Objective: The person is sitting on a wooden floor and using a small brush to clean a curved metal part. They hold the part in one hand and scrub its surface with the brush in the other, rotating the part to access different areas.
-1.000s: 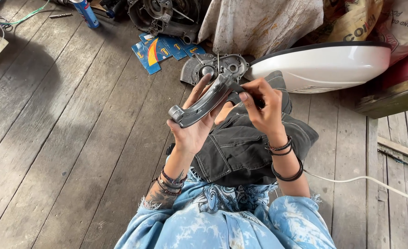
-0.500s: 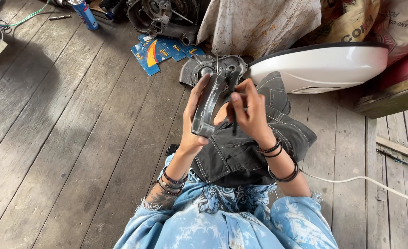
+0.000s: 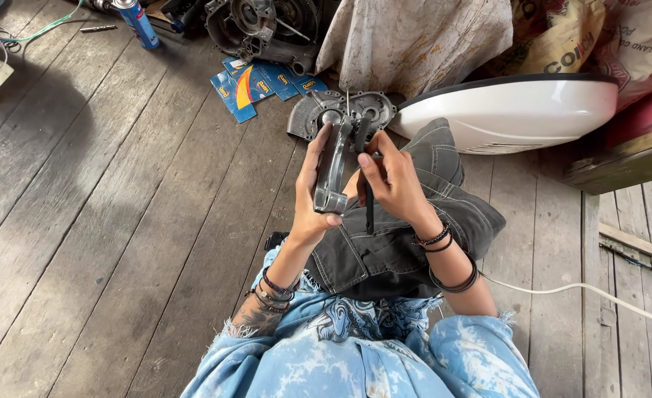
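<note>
Left hand (image 3: 313, 214): closed on curved metal part (image 3: 333, 173).
Right hand (image 3: 392, 184): thin dark tool (image 3: 369, 199) gripped, beside part.
Risk: part could be dropped onto lap if tool slips.

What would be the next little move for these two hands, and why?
Probably bring the thin dark tool in the right hand up along the edge of the curved metal part. The left hand holds that part upright, and the tool sits right beside it.

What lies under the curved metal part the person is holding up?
Under the curved metal part, gripped by the left hand, lie the person's dark denim shorts and, farther off, a round metal engine cover on the plank floor. The part hides some of that cover.
</note>
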